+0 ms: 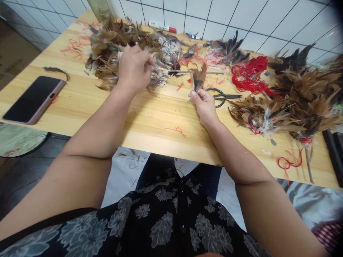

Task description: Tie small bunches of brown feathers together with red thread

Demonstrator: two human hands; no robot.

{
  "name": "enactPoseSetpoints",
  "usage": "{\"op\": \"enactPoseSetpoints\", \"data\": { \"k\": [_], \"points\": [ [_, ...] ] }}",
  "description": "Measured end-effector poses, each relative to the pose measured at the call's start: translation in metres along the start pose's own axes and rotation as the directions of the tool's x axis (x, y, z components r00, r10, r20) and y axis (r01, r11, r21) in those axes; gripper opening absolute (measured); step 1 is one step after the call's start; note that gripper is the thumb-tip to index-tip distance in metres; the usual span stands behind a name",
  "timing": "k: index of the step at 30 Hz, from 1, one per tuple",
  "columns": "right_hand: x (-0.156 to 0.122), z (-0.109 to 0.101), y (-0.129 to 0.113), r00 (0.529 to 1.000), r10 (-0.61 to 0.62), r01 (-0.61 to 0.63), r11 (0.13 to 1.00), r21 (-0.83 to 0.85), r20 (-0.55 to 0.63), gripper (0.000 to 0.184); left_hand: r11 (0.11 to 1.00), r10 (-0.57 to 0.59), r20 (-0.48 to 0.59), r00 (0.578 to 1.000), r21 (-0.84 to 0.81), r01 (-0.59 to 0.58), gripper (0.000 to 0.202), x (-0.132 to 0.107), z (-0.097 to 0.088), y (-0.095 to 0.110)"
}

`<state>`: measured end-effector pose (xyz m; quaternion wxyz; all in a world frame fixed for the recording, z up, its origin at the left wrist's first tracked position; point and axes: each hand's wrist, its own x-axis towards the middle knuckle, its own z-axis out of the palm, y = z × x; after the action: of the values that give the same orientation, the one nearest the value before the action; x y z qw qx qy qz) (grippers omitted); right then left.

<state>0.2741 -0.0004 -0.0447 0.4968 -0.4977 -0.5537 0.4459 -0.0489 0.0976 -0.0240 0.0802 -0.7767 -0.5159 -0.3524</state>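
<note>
Your right hand [204, 107] grasps a small brown-and-black feather tuft [198, 77] at its base: pinch firmly. Your left hand's [135, 67] grip in the shaggy brown feather bunch [108, 50] is unclear.

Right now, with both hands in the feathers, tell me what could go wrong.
The scissors lie close beside the right hand, so it could knock them or catch the blades. The loose red thread sits against the feather bundles and might tangle with them. The small feather tuft in that hand might slip.
</note>
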Motion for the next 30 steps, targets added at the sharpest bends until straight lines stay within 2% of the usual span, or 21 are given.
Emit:
{"op": "enactPoseSetpoints", "data": {
  "k": [3, 5, 7, 9, 11, 12, 14, 17, 19, 20, 22, 24, 26, 30],
  "points": [
    [0.0, 0.0, 0.002, 1.0, -0.023, 0.023, 1.0, -0.006, 0.007, 0.048, 0.998, -0.01, 0.177, 0.984, -0.055, 0.021, 0.045, 0.0, 0.009, -0.01],
    [0.0, 0.001, 0.003, 0.999, -0.039, 0.039, 0.999, -0.008, 0.011, 0.047, 0.994, 0.017, 0.318, 0.948, -0.11, 0.019, 0.053, 0.0, 0.006, -0.02],
    [0.0, 0.001, 0.003, 0.999, -0.042, 0.042, 0.999, -0.016, 0.013, 0.048, 0.979, 0.1, 0.461, 0.882, -0.206, -0.003, 0.054, 0.001, -0.005, -0.031],
    [-0.001, 0.002, 0.002, 0.999, -0.039, 0.04, 0.999, -0.028, 0.016, 0.048, 0.951, 0.201, 0.594, 0.779, -0.308, -0.011, 0.052, 0.003, -0.015, -0.039],
    [-0.001, 0.003, 0.001, 0.999, -0.04, 0.041, 0.998, -0.039, 0.021, 0.048, 0.94, 0.252, 0.674, 0.694, -0.342, -0.008, 0.055, 0.005, -0.018, -0.043],
    [-0.002, 0.003, 0.001, 0.999, -0.043, 0.044, 0.998, -0.045, 0.024, 0.047, 0.942, 0.254, 0.693, 0.674, -0.335, -0.011, 0.057, 0.006, -0.017, -0.043],
    [-0.002, 0.003, 0.0, 0.998, -0.047, 0.049, 0.997, -0.058, 0.028, 0.045, 0.954, 0.239, 0.7, 0.673, -0.299, -0.028, 0.058, 0.007, -0.009, -0.039],
    [-0.002, 0.003, 0.001, 0.998, -0.05, 0.052, 0.996, -0.07, 0.031, 0.043, 0.956, 0.258, 0.68, 0.686, -0.285, -0.077, 0.045, 0.004, -0.003, -0.021],
    [-0.002, 0.003, 0.002, 0.997, -0.061, 0.064, 0.994, -0.084, 0.037, 0.043, 0.938, 0.31, 0.624, 0.717, -0.324, -0.124, 0.034, 0.003, -0.008, -0.001],
    [-0.002, 0.003, 0.003, 0.997, -0.069, 0.073, 0.993, -0.097, 0.041, 0.043, 0.928, 0.327, 0.576, 0.749, -0.347, -0.139, 0.03, 0.002, -0.014, 0.01],
    [-0.001, 0.004, 0.003, 0.995, -0.082, 0.089, 0.987, -0.133, 0.058, 0.046, 0.912, 0.326, 0.526, 0.785, -0.394, -0.115, 0.022, 0.001, -0.027, 0.034],
    [-0.001, 0.004, 0.002, 0.993, -0.087, 0.1, 0.981, -0.167, 0.083, 0.052, 0.903, 0.318, 0.553, 0.771, -0.425, -0.067, 0.014, -0.001, -0.039, 0.056],
    [-0.001, 0.006, 0.002, 0.99, -0.092, 0.113, 0.974, -0.197, 0.11, 0.059, 0.898, 0.309, 0.569, 0.762, -0.439, -0.036, 0.015, -0.003, -0.046, 0.073],
    [-0.001, 0.008, 0.002, 0.983, -0.127, 0.159, 0.949, -0.272, 0.133, 0.07, 0.884, 0.353, 0.515, 0.781, -0.458, -0.098, 0.012, -0.01, -0.044, 0.093]
  ]
}}
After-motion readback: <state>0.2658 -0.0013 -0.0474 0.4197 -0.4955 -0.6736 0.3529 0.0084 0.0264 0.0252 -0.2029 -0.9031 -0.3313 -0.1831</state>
